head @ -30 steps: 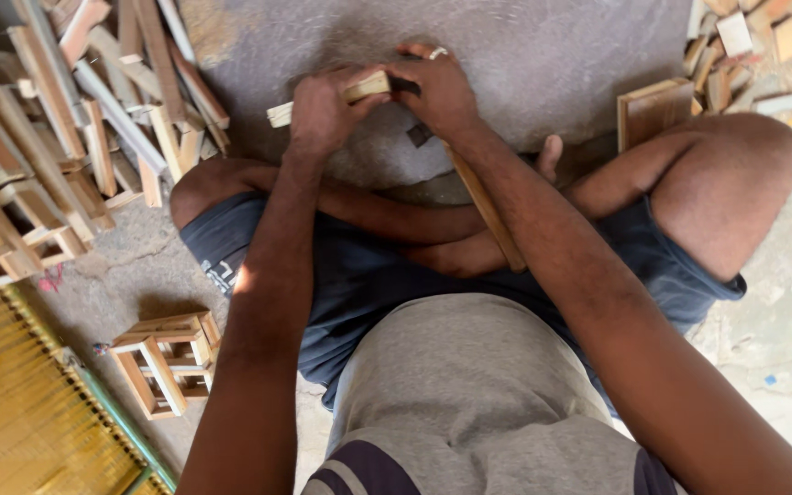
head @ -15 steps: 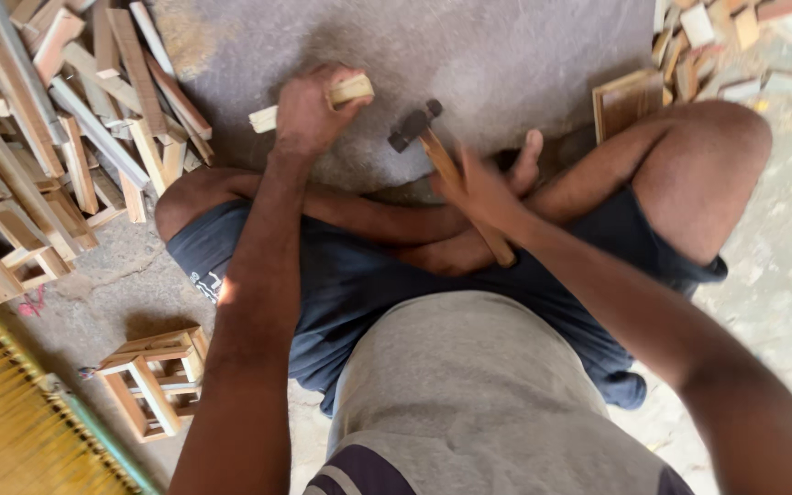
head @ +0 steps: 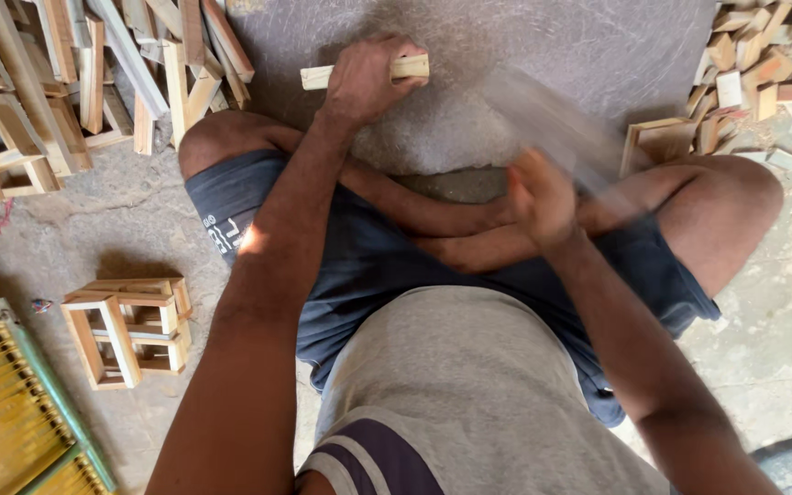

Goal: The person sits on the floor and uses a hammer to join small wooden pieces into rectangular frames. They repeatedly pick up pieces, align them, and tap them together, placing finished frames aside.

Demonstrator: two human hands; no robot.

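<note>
I sit cross-legged on the floor. My left hand (head: 364, 82) presses a short light wooden strip (head: 410, 67) flat on a grey stone slab (head: 543, 46) in front of my legs. My right hand (head: 543, 197) is raised over my crossed shins and grips the handle of a hammer (head: 552, 115), which shows only as a motion-blurred streak running up and left towards the strip. The hammer head is too blurred to make out.
A pile of long wooden strips and open frames (head: 66, 82) lies at the upper left. Small stacked wooden frames (head: 130, 330) stand by my left side. Short wood blocks (head: 763, 64) and a small frame (head: 657, 142) lie at the upper right. A yellow woven mat (head: 2, 412) is at the lower left.
My right hand left the strip, took the hammer by its handle and drew back over my legs; it now swings in a blur. My left hand stays on the strip.
</note>
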